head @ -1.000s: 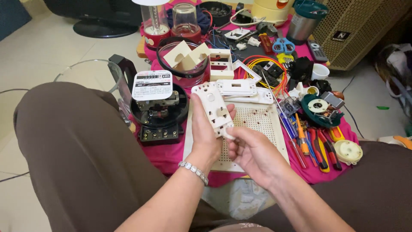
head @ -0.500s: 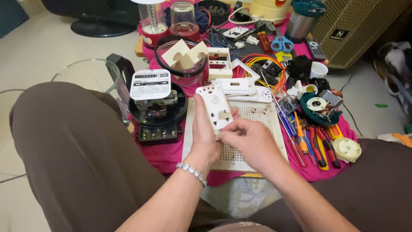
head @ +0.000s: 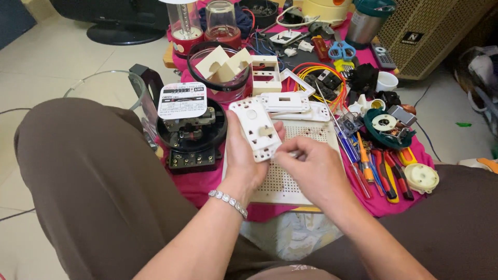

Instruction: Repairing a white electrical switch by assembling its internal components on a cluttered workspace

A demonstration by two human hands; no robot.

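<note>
You sat on a pale tiled floor before a pink cloth. Above its white perforated plastic board, your left hand gripped the white rectangular plastic switch plate, while your right hand pinched its lower edge.

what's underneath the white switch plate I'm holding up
Below the white switch plate lies a white perforated board on pink cloth. The left hand and right hand cover the board's middle.
</note>
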